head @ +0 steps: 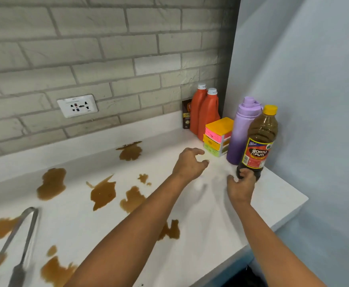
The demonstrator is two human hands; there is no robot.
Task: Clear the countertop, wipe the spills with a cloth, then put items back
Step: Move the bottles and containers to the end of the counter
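Upright yellow-capped Datu Puti bottle (259, 139) at the brown-spilled (103, 192) white countertop's (211, 214) right end

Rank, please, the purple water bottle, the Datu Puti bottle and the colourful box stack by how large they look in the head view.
1. purple water bottle and Datu Puti bottle: look alike, and the Datu Puti is nearer, so unranked.
2. colourful box stack, clearly smallest.

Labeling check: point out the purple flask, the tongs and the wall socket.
purple flask (240, 137): head view, mid body.
tongs (27, 222): head view, upper arm of the metal loop.
wall socket (77, 106): head view, centre of the white faceplate.
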